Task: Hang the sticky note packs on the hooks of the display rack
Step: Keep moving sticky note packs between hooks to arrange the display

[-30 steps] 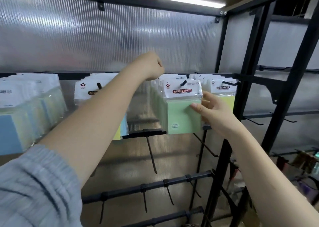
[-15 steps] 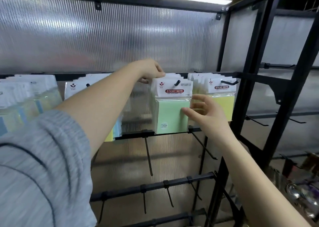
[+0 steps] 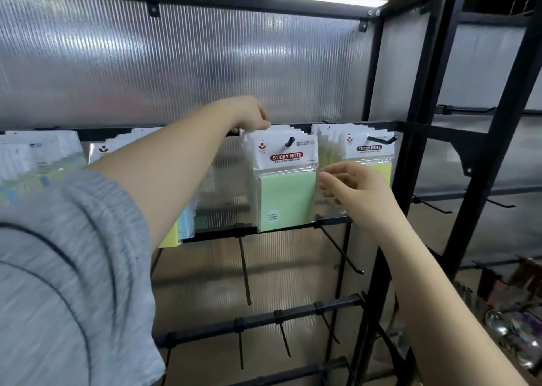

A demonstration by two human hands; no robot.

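At frame center, the left hand [image 3: 254, 115] pinches the top of the green pack [image 3: 286, 177] on its hook [image 3: 290, 141]; the right hand [image 3: 350, 187], fingers loosely curled, touches its edge.

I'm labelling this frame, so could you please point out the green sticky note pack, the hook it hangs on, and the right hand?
green sticky note pack [image 3: 289, 199]: head view, green pad face.
hook [image 3: 289, 142]: head view, black tip.
right hand [image 3: 356, 187]: head view, back of hand.

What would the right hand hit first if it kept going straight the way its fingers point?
The right hand points left, fingertips close to the right edge of the green sticky note pack hanging on its hook. It would likely meet that pack first, though depth is unclear.
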